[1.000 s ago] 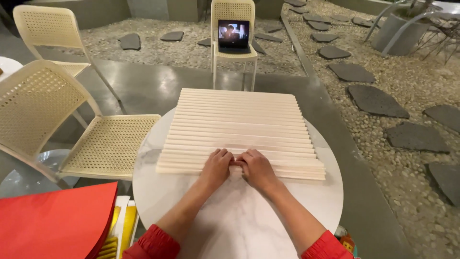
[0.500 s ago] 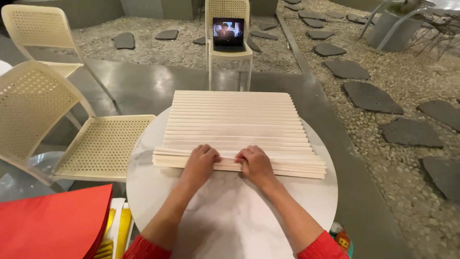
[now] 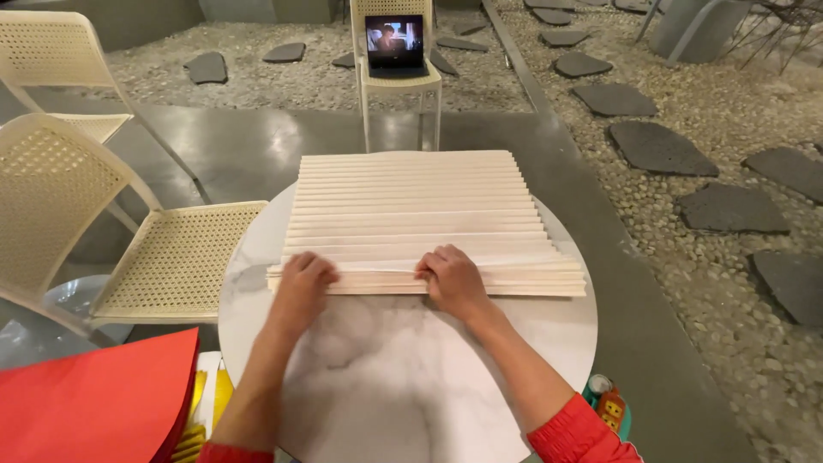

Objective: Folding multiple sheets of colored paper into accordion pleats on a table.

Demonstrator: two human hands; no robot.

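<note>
Head camera looks down over two forearms in red sleeves that reach forward across a round white marble tabletop (image 3: 403, 377). Both palms face down with knuckles up, wrists straight. The left hand (image 3: 304, 281) has its fingers curled over the near edge of a large pleated cream paper sheet (image 3: 416, 210), pressing the stacked folds flat. The right hand (image 3: 453, 276) sits just beside it toward the middle, fingers likewise bent and pinching down on the same near folds. Neither hand is open; each grips the sheet's front pleats. The sheet lies across the middle and far half of the tabletop, its far edge and right corner overhanging the rim.

At the near left, below the tabletop's edge, lies a stack of red paper (image 3: 90, 403) with yellow sheets under it. A cream lattice chair (image 3: 163, 257) stands at the left rim. Farther off, another chair (image 3: 399, 81) carries a lit tablet (image 3: 394, 43), with gravel and dark stepping stones (image 3: 656, 146) beyond.
</note>
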